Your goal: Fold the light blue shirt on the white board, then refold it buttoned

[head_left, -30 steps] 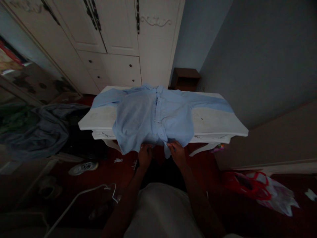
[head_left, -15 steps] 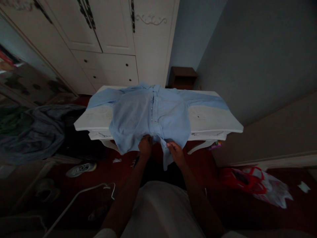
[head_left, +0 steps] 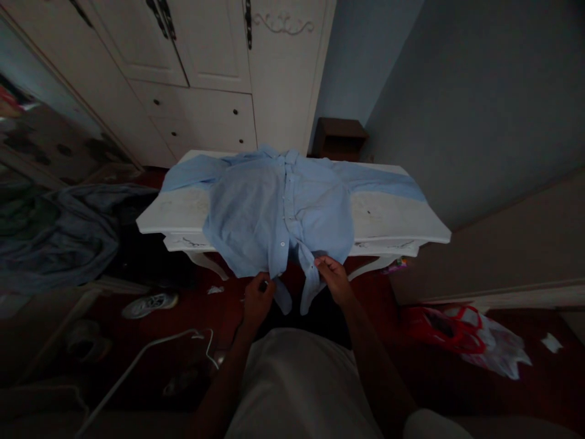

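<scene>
A light blue button-up shirt [head_left: 247, 210] lies spread on a white table [head_left: 393, 216], collar at the far edge and sleeves stretched out to both sides. Its lower part hangs over the near edge, and the front is parted toward the hem. My left hand [head_left: 259, 299] is closed on the lower edge of the left front panel, just below a white button. With thumb and fingers, my right hand [head_left: 333, 277] pinches the edge of the right front panel. The fabric inside both grips is partly hidden.
A white wardrobe [head_left: 214, 116] stands behind the table, with a small brown cabinet [head_left: 340, 137] at its right. Dark clothes [head_left: 82, 238] are heaped at left. A sneaker [head_left: 150, 306], a white hanger [head_left: 150, 347] and a red-and-white bag [head_left: 470, 341] are lower down.
My left hand has moved down and slightly left along the shirt front, drawing that panel's edge toward me. The gap between the panels is wider. My right hand keeps its pinch, shifted slightly right.
</scene>
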Available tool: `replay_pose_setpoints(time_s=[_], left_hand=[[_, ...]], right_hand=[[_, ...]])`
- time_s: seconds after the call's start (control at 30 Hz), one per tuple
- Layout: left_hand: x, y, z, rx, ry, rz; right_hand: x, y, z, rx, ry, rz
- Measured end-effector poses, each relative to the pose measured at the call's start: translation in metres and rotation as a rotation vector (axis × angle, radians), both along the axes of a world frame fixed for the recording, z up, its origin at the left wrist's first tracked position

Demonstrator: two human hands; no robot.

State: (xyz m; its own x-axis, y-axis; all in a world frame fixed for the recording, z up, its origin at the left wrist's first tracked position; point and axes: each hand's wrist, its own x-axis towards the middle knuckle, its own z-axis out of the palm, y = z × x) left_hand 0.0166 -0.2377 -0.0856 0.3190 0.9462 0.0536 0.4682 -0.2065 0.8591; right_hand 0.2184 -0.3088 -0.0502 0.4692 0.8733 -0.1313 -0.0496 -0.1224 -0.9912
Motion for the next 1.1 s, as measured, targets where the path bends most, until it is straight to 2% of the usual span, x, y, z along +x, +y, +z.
replay_pose_setpoints(time_s=[0.13,0.27,0.4,0.63,0.8,0.9,1.1], left_hand=[[-0.015,-0.016,0.016,-0.099,-0.198,0.091],[-0.019,-0.015,0.036,-0.138,-0.312,0.154],[-0.019,-0.01,0.051,-0.204,-0.364,0.115],[-0.017,-0.01,0.055,-0.354,-0.489,0.091],[-0.012,-0.013,0.058,-0.34,-0.555,0.108],[-0.006,-0.014,0.064,-0.281,-0.552,0.095],[0.006,-0.011,0.075,-0.072,-0.429,-0.1]], right_hand=[[-0.006,0.003,0.018,0.022,-0.012,-0.057],[-0.014,0.01,0.036,-0.005,-0.002,-0.015],[-0.023,0.017,0.047,-0.033,0.013,0.049],[-0.028,0.005,0.047,-0.077,0.148,0.035],[-0.028,-0.006,0.041,-0.083,0.163,0.106],[-0.031,-0.007,0.042,-0.079,0.145,0.084],[-0.035,-0.003,0.044,-0.044,0.086,0.029]])
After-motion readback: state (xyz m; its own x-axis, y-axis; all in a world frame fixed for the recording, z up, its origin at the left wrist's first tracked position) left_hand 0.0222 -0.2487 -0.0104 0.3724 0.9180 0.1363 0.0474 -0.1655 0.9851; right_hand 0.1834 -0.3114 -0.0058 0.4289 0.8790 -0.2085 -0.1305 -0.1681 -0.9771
